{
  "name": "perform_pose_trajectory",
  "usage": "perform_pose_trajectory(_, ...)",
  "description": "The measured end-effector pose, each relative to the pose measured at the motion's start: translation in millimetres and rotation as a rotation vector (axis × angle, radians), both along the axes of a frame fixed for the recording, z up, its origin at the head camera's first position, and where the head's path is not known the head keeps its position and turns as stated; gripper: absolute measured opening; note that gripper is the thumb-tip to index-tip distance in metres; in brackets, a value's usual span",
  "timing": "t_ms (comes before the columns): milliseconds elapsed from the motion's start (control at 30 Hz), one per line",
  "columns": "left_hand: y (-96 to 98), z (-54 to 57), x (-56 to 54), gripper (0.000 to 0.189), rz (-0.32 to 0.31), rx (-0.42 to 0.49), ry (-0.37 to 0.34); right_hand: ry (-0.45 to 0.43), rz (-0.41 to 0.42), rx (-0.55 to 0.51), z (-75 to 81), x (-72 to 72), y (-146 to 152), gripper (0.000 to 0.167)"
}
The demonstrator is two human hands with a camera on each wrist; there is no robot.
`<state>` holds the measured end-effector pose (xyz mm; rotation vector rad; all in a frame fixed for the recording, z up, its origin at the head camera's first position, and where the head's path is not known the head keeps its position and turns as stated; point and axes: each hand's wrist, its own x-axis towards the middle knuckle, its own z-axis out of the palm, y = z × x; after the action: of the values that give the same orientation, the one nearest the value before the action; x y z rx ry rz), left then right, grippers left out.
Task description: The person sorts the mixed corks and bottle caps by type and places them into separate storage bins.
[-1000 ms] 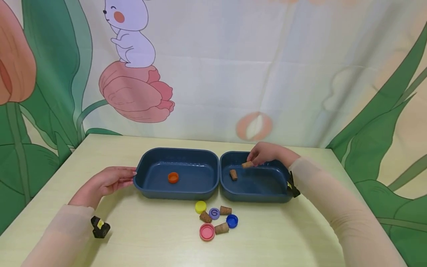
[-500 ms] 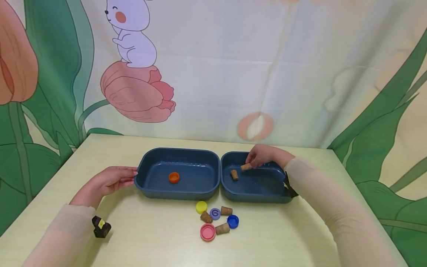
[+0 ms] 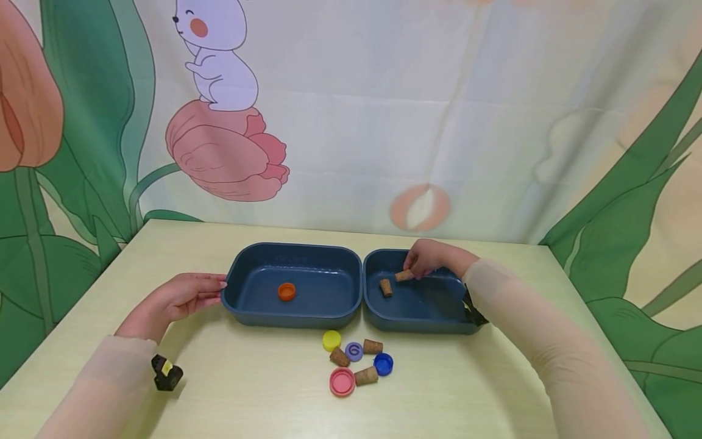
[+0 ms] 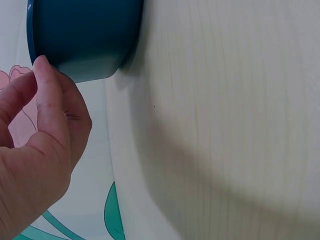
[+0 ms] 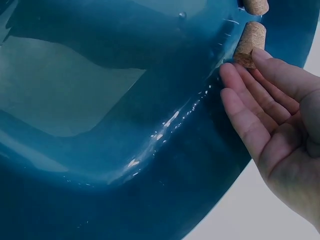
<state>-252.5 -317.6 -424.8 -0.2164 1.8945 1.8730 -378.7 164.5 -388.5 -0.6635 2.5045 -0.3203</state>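
Note:
My right hand (image 3: 430, 256), over the right-hand dark blue tray (image 3: 422, 327), pinches a tapered cork (image 3: 404, 275) between thumb and fingertips. The right wrist view shows the thumb on this cork (image 5: 250, 44), low at the tray's inner edge. Another cork (image 3: 386, 288) lies beside it on the tray floor. My left hand (image 3: 183, 296) holds the outer end of the left-hand dark blue tray (image 3: 290, 321), with its fingertips at the rim. An orange bottle cap (image 3: 286, 292) rests inside that tray.
In front of the trays lie yellow (image 3: 331, 340), purple (image 3: 354, 351), blue (image 3: 383, 364) and pink (image 3: 342, 381) caps, mixed with loose corks (image 3: 366, 376). A printed curtain (image 3: 329, 122) hangs behind the table (image 3: 247, 390).
My right hand and its cork have come down slightly toward the tray floor, close to the other cork. My left hand keeps its place at the left tray.

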Motion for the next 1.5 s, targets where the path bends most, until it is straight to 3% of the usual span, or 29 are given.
perform_pose_trajectory(467,-1.7,-2.3,0.8,0.039,0.009,0.043,0.002,-0.003,0.0,0.056,-5.8,-0.4,-8.2,0.024)
perform_pose_trajectory(667,-1.0,-2.4,3.4,0.051,0.0,0.033,0.007,0.024,0.028,0.103,-6.9,3.6,-12.8,0.023)
perform_pose_trajectory(967,-0.2,-0.5,2.8,0.05,0.019,0.039,-0.01,0.054,0.027,0.139,-6.1,5.2,-15.5,0.021)
perform_pose_trajectory(1200,-1.4,-1.7,2.4,0.023,0.025,0.083,-0.021,0.046,0.028,0.143,-4.5,6.5,-15.6,0.023)
perform_pose_trajectory(1367,-1.4,-0.9,1.9,0.029,0.034,0.094,-0.029,0.053,0.034,0.139,-2.9,6.9,-15.2,0.025)
perform_pose_trajectory(1500,-0.8,0.3,2.0,0.021,0.038,0.067,-0.02,0.048,0.046,0.14,-1.9,7.3,-14.7,0.029)
